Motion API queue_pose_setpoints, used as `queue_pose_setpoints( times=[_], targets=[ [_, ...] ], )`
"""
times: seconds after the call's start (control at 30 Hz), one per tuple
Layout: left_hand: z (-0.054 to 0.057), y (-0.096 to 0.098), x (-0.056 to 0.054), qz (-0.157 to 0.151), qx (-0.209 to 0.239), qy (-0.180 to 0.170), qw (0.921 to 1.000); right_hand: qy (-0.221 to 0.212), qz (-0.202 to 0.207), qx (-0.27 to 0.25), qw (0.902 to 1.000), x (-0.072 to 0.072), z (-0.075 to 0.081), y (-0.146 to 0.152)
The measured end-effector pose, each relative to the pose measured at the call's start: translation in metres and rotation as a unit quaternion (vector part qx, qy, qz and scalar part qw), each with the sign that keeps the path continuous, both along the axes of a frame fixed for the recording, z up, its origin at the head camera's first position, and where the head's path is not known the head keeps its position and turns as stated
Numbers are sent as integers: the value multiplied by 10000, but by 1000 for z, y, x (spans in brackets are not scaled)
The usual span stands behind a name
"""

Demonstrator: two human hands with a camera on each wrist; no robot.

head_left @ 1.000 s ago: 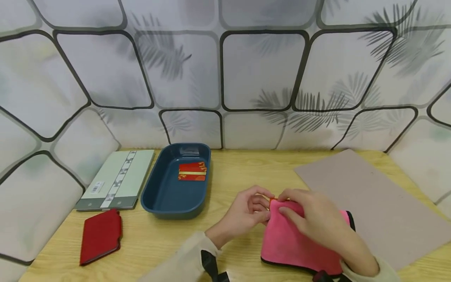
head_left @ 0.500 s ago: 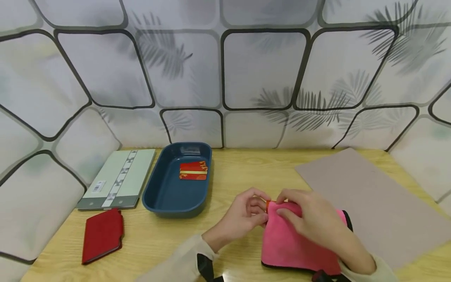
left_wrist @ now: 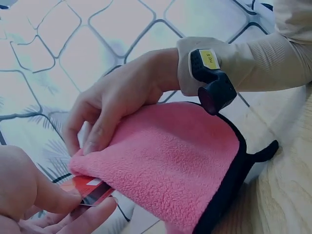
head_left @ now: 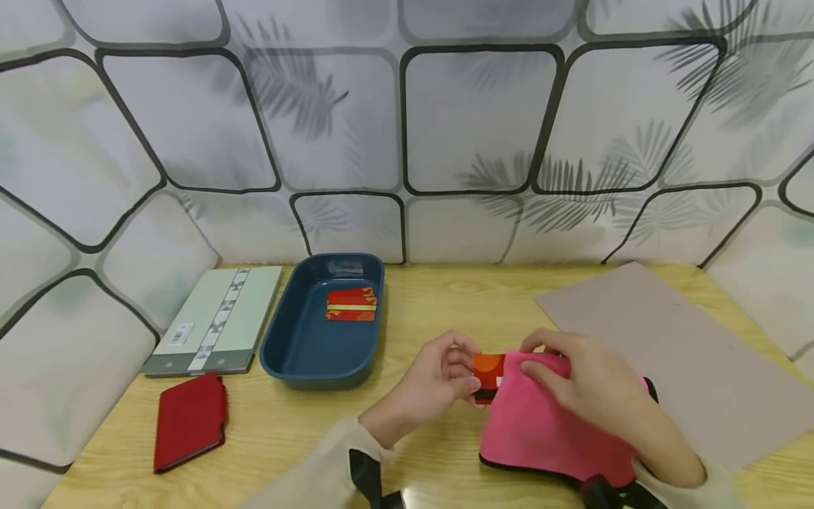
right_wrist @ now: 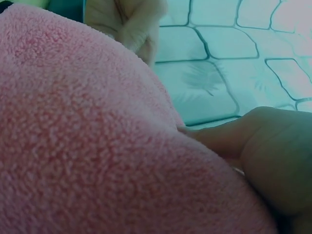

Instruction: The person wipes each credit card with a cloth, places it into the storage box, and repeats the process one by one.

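My left hand pinches the left end of a red and orange card with a dark stripe along its lower edge. The card's right part is hidden under a fuzzy pink cloth with black edging. In the left wrist view the card pokes out below the folded cloth, between thumb and fingers. My right hand pinches the cloth's top edge, right of the card. The right wrist view is mostly filled by the cloth, with the right thumb at its edge.
A blue tray with red and gold cards in it stands at the back left. Left of it lie a pale green folder and a red notebook. A greyish board covers the table's right side.
The right hand and pink cloth have moved slightly right, away from the left hand. Much more of the red card now shows between them; before, only a sliver was visible.
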State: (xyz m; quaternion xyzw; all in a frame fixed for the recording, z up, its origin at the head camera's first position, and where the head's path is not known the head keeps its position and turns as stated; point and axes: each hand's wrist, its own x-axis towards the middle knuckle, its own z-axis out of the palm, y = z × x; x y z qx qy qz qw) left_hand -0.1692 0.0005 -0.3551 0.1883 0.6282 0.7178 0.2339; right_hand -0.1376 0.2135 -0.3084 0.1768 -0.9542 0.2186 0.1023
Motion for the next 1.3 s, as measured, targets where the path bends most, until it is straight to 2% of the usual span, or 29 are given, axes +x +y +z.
queue_pose_setpoints(
  times=[0.13, 0.23, 0.4, 0.47, 0.7, 0.8, 0.97, 1.13, 1.3],
  targets=[
    [4, 1, -4, -107, 52, 53, 9999, 116, -157, 80, 9998, -2, 3, 7],
    [5, 0, -3, -62, 30, -5, 10000, 273, -199, 117, 9994, -3, 2, 9],
    [1, 0, 0, 51, -4, -172, 9998, 359, -138, 190, 9991, -2, -3, 9],
    [-1, 2, 0, 30, 12, -130, 9999, 425, -145, 182, 9988, -1, -5, 8],
    [-2, 5, 0, 86, 145, -225, 9996, 1456, 55, 180, 9892, 1, -10, -7],
    [-2, 7, 1, 188, 176, -162, 9995, 1652, 197, 89, 9860, 1, -11, -14],
    [0, 11, 2, 485, 168, -126, 9986, 1729, 197, -166, 9846, 4, -11, -21],
    [-1, 11, 3, 547, 130, -144, 9983, 1756, 204, -381, 9835, 6, -12, -23],
    [-2, 9, 3, 696, 179, 25, 9974, 1715, 293, -293, 9843, 1, -11, -21]
  ],
)
